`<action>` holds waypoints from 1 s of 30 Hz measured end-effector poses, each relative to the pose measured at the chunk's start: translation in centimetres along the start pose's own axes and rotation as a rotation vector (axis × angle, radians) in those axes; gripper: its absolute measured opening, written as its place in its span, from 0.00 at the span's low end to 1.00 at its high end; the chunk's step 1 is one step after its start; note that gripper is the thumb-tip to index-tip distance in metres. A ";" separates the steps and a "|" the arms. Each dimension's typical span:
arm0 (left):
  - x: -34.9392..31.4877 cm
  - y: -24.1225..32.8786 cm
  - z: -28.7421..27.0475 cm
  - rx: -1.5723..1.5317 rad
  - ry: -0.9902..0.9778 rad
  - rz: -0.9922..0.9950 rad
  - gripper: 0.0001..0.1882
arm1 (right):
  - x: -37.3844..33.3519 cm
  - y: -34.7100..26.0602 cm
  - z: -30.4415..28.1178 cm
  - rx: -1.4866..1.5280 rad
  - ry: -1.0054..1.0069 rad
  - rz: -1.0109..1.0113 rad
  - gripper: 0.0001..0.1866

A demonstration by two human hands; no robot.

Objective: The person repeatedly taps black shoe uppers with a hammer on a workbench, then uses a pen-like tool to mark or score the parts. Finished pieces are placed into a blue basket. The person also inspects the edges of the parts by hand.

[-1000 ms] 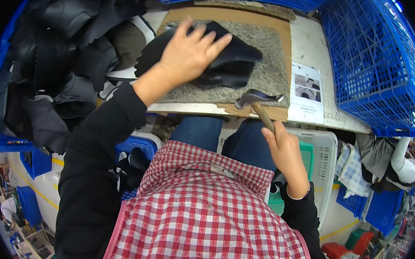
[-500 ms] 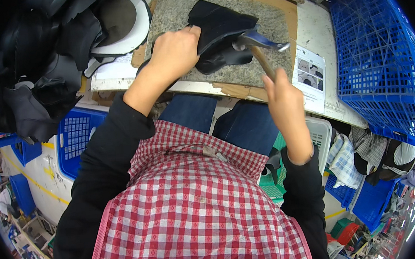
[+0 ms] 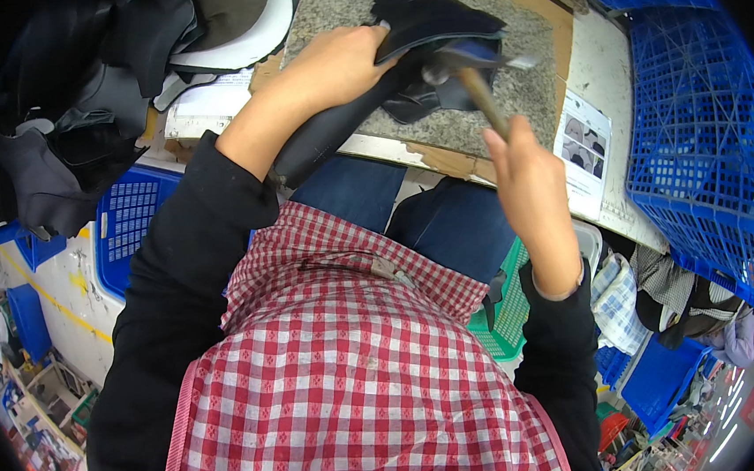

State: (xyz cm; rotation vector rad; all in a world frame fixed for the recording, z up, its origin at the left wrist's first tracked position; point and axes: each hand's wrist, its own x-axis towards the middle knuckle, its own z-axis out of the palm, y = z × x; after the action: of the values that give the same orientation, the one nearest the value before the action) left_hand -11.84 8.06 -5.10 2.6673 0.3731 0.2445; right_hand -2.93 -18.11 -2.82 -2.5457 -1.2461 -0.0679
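Note:
A black leather-like piece (image 3: pixel 439 14) lies folded over the speckled stone slab (image 3: pixel 531 28). My left hand (image 3: pixel 346 65) is closed on its left edge, and a long black part (image 3: pixel 325 138) trails under my left forearm past the slab's front edge. In my right hand (image 3: pixel 531 170) is a hammer (image 3: pixel 483 99), gripped by its wooden handle. The metal head is smeared by motion and sits over the lower right of the black piece. Whether the head touches the piece, I cannot tell.
Black cut pieces (image 3: pixel 59 128) are heaped at the left beside a white-rimmed piece (image 3: pixel 259 37). A printed sheet (image 3: pixel 584 144) lies right of the slab. A large blue crate (image 3: pixel 696 122) stands at the right, a green basket (image 3: pixel 511 305) below the table, a blue basket (image 3: pixel 132 219) lower left.
The whole view has shifted slightly. The black piece and both hands appear farther right, and more of the long black part shows beneath my left forearm. The hammer stays over the piece.

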 end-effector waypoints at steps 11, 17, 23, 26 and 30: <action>0.3 0.0 0.8 0.015 0.021 0.018 0.23 | -1.6 -0.5 0.6 0.068 -0.094 0.031 0.14; 0.2 -0.6 2.0 0.048 0.060 0.030 0.23 | -2.1 -0.3 0.8 0.002 -0.014 -0.021 0.15; 0.8 2.1 -2.2 0.111 -0.069 0.031 0.25 | -1.3 -1.0 0.2 0.082 -0.120 -0.073 0.14; 4.7 4.6 -9.6 0.546 -0.475 0.085 0.20 | -2.7 -1.7 -3.7 0.219 -0.081 -0.054 0.14; 8.7 8.6 -14.7 0.670 0.305 1.321 0.15 | -5.2 -1.9 -8.7 0.352 0.042 -0.003 0.15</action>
State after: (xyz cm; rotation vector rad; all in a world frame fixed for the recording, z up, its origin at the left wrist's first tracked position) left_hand -5.11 8.99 12.77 3.0355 -1.5353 1.0415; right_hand -6.85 -23.56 5.03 -2.2286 -1.1327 0.0890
